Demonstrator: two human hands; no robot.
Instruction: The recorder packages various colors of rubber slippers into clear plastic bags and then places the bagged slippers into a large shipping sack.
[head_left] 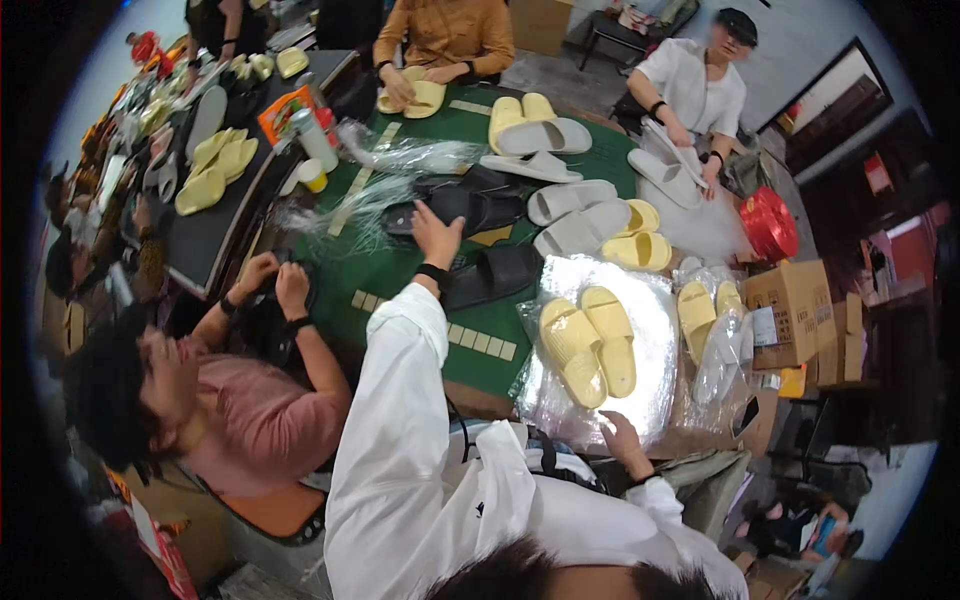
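Note:
My left hand [437,240] reaches far across the green table, thumb and fingers apart, at the edge of a black slipper [402,218]. Whether the fingertips touch it cannot be told. More black slippers [492,278] lie just right of that hand. Close to my body, my right hand [626,446] is open at the near edge of a stack of clear plastic bags [655,400]. A pair of yellow slippers [590,345] sits on top of this stack, side by side, just beyond my right fingers.
Grey slippers [580,215] and yellow slippers [640,240] cover the table's right middle. A bagged yellow pair [712,325] and a cardboard box [790,310] stand at right. Clear plastic strands [400,160] lie at left. Co-workers sit at left, far side and right.

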